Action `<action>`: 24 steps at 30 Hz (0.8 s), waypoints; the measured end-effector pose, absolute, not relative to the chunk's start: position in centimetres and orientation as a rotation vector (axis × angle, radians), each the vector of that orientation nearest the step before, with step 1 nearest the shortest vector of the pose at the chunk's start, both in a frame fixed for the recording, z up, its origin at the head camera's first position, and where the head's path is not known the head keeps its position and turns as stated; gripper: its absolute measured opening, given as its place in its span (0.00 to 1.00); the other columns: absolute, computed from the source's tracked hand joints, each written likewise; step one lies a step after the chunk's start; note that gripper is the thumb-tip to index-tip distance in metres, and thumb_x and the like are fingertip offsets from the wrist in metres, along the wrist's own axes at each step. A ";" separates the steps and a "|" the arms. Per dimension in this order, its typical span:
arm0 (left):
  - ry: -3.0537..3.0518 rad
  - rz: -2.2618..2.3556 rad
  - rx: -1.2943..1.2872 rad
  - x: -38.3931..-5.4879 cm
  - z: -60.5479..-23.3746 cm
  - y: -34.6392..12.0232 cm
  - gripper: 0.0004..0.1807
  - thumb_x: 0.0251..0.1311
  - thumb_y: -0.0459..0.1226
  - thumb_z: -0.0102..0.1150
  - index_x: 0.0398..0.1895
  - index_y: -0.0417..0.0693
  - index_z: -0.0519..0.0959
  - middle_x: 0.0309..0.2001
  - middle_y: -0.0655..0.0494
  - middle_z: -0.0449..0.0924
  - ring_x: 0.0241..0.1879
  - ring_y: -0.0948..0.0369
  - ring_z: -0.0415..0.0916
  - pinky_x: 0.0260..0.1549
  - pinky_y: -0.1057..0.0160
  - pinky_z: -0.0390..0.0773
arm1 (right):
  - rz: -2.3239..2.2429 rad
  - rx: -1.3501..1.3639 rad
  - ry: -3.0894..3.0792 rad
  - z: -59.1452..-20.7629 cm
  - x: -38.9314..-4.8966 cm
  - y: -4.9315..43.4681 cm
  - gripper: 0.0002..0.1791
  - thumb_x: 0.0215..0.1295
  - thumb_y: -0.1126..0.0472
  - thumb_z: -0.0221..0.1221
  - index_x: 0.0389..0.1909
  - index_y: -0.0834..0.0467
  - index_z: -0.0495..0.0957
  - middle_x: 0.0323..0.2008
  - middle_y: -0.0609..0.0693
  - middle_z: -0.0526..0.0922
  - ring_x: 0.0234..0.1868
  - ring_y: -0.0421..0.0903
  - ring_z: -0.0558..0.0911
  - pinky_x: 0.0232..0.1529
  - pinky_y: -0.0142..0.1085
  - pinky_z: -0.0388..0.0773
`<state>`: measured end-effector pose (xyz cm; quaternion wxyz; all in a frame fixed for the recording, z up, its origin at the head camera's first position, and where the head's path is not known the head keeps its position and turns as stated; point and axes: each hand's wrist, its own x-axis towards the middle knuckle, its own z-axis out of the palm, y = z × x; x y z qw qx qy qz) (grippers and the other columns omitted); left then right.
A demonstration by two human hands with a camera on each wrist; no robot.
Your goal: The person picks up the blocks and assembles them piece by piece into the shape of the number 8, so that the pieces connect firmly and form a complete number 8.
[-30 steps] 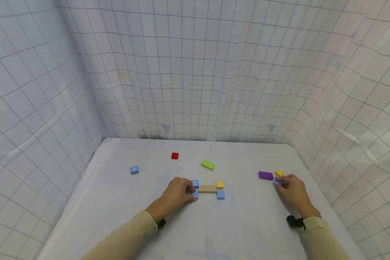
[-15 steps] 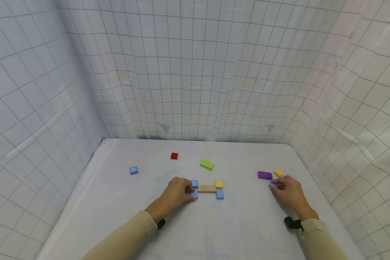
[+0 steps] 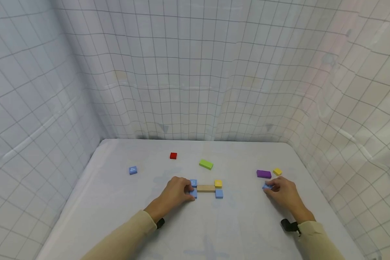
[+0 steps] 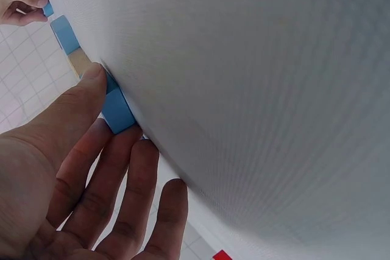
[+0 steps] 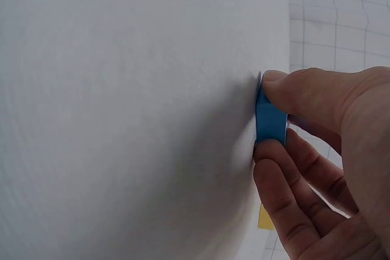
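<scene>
Block (image 5: 271,123), small and blue, in right hand (image 3: 285,194); flat-sided, straight-edged

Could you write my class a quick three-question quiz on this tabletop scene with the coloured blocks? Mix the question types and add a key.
1. Short answer: The right hand pinches a small block. What colour is that block?
2. True or false: A gap separates the red block from the green block.
3. Multiple choice: Which numeral shows on the leftmost block in the head view?
(a) 2
(b) 4
(c) 7

Key:
1. Blue.
2. True; they lie apart on the white table.
3. (b) 4.
</scene>
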<state>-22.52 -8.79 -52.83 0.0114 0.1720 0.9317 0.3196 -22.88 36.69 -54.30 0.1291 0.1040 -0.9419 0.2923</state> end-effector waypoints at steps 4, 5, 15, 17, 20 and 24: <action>2.908 1.001 0.536 -22.6 -52.8 -8.8 0.14 0.54 0.33 0.94 0.39 0.45 0.94 0.37 0.57 0.93 0.37 0.66 0.79 0.42 0.65 0.85 | 0.862 0.322 -2.740 -54.4 -22.8 36.0 0.13 0.63 0.67 0.85 0.47 0.63 0.96 0.40 0.53 0.93 0.36 0.39 0.86 0.39 0.29 0.85; 2.911 0.999 0.538 -22.6 -52.8 -8.8 0.14 0.54 0.33 0.94 0.39 0.45 0.94 0.37 0.57 0.93 0.37 0.66 0.79 0.42 0.65 0.84 | 0.863 0.323 -2.745 -54.4 -22.8 35.9 0.13 0.63 0.67 0.85 0.48 0.62 0.96 0.40 0.52 0.93 0.36 0.37 0.86 0.40 0.28 0.85; 2.923 0.970 0.543 -22.7 -53.0 -8.8 0.14 0.54 0.33 0.94 0.40 0.45 0.94 0.37 0.57 0.93 0.37 0.65 0.79 0.43 0.65 0.84 | 0.886 0.351 -2.786 -54.4 -22.4 34.4 0.15 0.64 0.67 0.84 0.50 0.60 0.94 0.42 0.51 0.94 0.37 0.38 0.86 0.41 0.28 0.86; 2.923 0.970 0.533 -22.8 -53.0 -8.8 0.14 0.54 0.34 0.94 0.40 0.45 0.94 0.37 0.57 0.93 0.37 0.65 0.79 0.43 0.65 0.84 | 0.885 0.369 -2.787 -54.4 -22.4 34.1 0.15 0.65 0.67 0.84 0.51 0.59 0.94 0.42 0.51 0.94 0.37 0.37 0.86 0.41 0.28 0.86; 2.918 0.973 0.520 -22.8 -53.0 -8.8 0.14 0.54 0.34 0.94 0.40 0.45 0.94 0.36 0.57 0.93 0.37 0.65 0.78 0.42 0.65 0.84 | 0.883 0.399 -2.788 -54.4 -22.3 33.7 0.16 0.65 0.67 0.84 0.51 0.59 0.94 0.42 0.50 0.94 0.38 0.36 0.85 0.41 0.28 0.87; 2.912 0.972 0.516 -22.8 -52.9 -8.8 0.14 0.54 0.34 0.94 0.39 0.46 0.94 0.35 0.58 0.92 0.36 0.65 0.77 0.41 0.66 0.83 | 0.902 0.439 -2.777 -54.5 -22.2 33.3 0.15 0.65 0.67 0.84 0.51 0.58 0.94 0.43 0.49 0.94 0.38 0.34 0.85 0.42 0.29 0.87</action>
